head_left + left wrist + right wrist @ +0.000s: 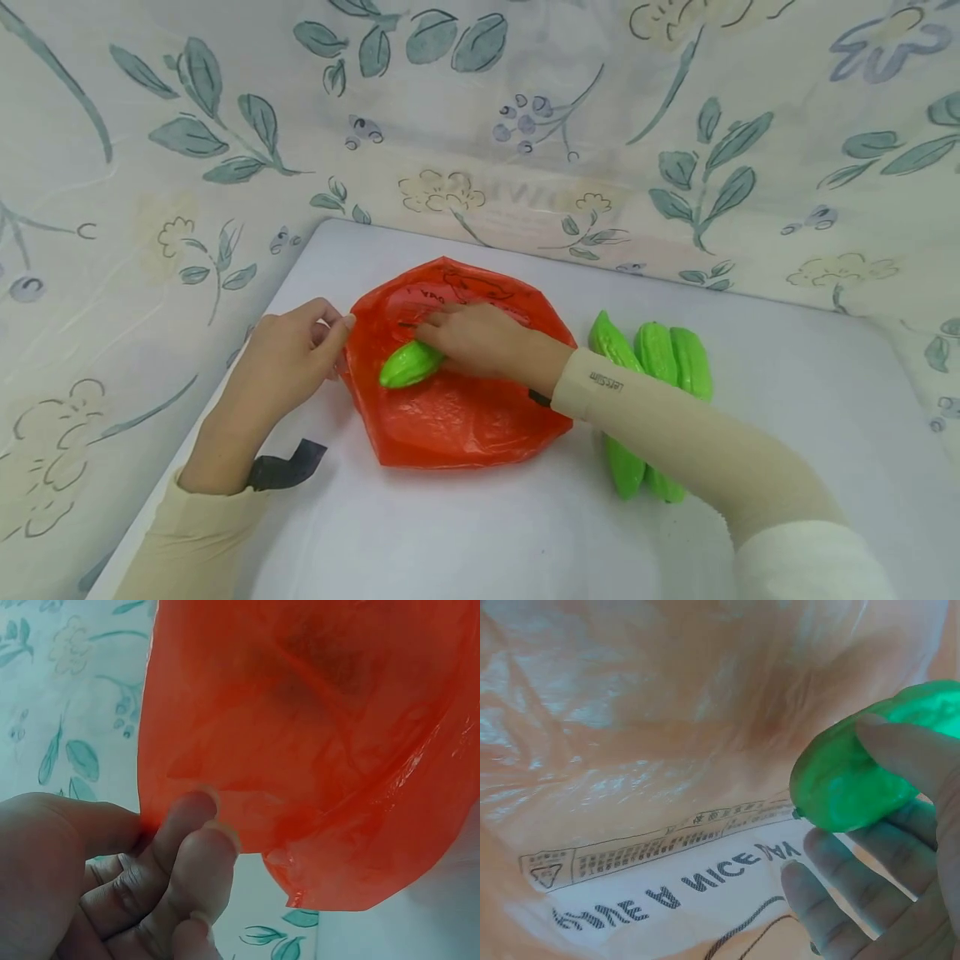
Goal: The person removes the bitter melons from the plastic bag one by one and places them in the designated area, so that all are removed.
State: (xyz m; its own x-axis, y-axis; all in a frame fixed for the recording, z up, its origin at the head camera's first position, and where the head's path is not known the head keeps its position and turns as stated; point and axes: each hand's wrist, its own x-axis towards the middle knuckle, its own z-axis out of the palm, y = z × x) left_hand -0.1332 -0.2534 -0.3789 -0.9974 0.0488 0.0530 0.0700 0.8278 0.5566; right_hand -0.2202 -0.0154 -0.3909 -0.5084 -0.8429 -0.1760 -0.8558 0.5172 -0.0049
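Observation:
A red plastic bag (450, 433) lies on the white table with its mouth spread wide. My left hand (281, 367) pinches the bag's left rim between thumb and fingers, as the left wrist view also shows. Inside the mouth is my right hand (480, 337), gripping a bright green ridged gourd (408, 365). In the right wrist view the thumb lies over the gourd (855, 780) and the fingers are beneath it. Printed lettering shows on the bag's inner wall (675, 896) beside that hand.
Several more green gourds (657, 354) lie side by side to the right of the bag, partly hidden under the right forearm. Floral-patterned sheeting (450, 100) rises behind and left of the white table (450, 533). A black strap end (288, 467) sticks out from the left wrist.

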